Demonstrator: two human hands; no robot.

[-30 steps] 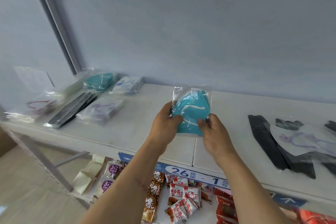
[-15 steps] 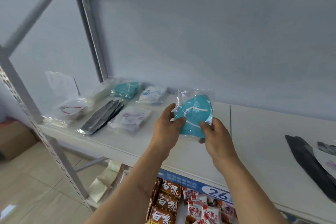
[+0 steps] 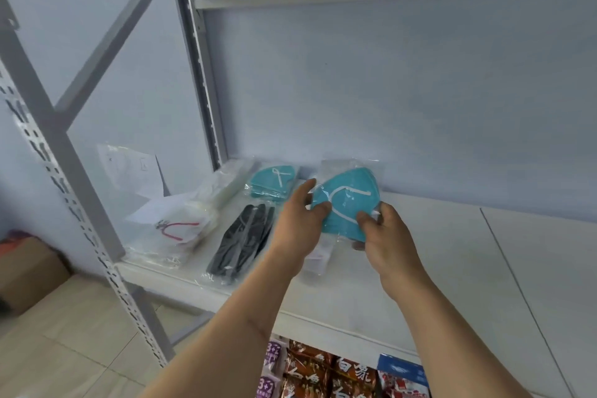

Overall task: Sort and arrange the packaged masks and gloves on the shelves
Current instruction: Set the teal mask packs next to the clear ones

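**Teal mask in hand, sorting part done**

White metal shelf (image 3: 452, 268) holds sorted pkgs at left: teal mask pack (image 3: 271, 182), black gloves in clear bag (image 3: 240, 242). Both hands, left (image 3: 298, 223) & right (image 3: 384, 236), pinch clear-bagged teal mask (image 3: 347, 203) above shelf, near teal pack. Placement left.
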